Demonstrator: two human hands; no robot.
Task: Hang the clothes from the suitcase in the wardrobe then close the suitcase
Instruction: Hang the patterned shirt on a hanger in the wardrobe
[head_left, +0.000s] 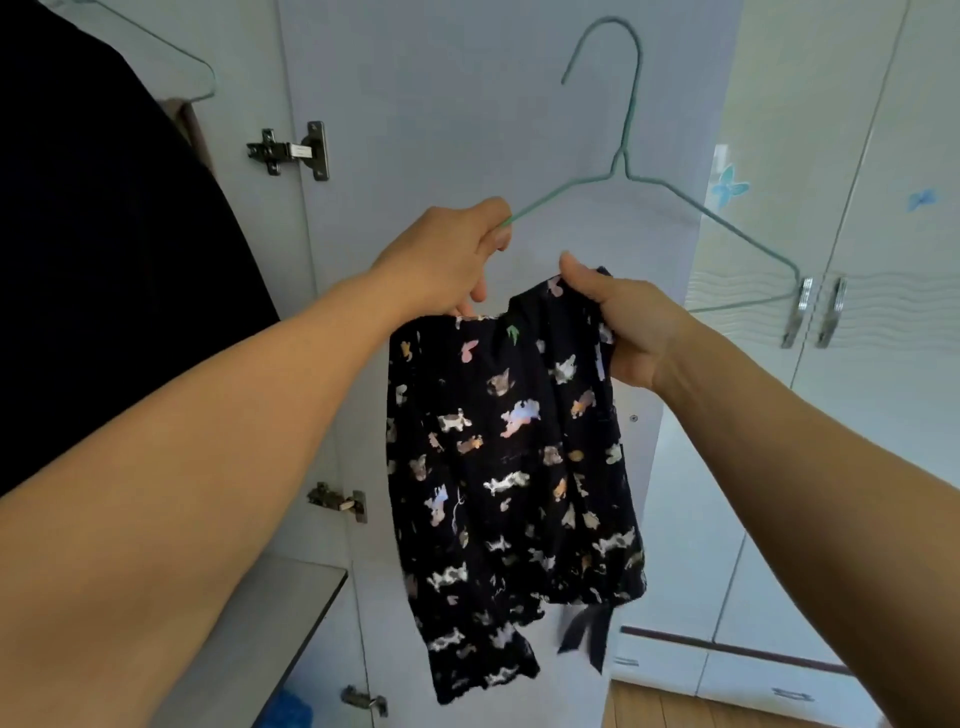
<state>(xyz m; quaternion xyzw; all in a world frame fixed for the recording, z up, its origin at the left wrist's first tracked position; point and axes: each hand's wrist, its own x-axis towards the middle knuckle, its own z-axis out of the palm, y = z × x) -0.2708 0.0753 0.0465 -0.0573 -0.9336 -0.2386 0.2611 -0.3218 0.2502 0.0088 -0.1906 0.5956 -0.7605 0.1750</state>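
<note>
Step in hand, as judged: a garment is being fitted onto a hanger; hanging in the wardrobe is not yet done. Suitcase not in view.

Landmark: the green wire hanger (631, 179), held up in front of the open wardrobe door (467, 78).

- Left hand (447, 260): closed around the hanger's left arm, fingers curled on the wire; lower fingertips appear to touch the top edge of the cloth.
- Right hand (618, 322): below the hanger's middle, gripping a bunched top edge of the black printed garment (498, 467), thumb up.
- Garment hangs below the hanger, not yet threaded on; the hanger's right shoulder and bottom wire are bare.

Next move, as judged: an opening of the garment is to be spread and the free right end of the hanger fed in. Which opening is held cannot be told.

Edges and room:
- Door hinges (291, 150) left of the hanger, on the door edge; possible snag point.
- Dark hanging clothing (104, 208) further left, inside the wardrobe.
- Closed doors with handles (815, 312) sit behind the hanger's right tip.
- Open room exists below and right of the hanger.
</note>
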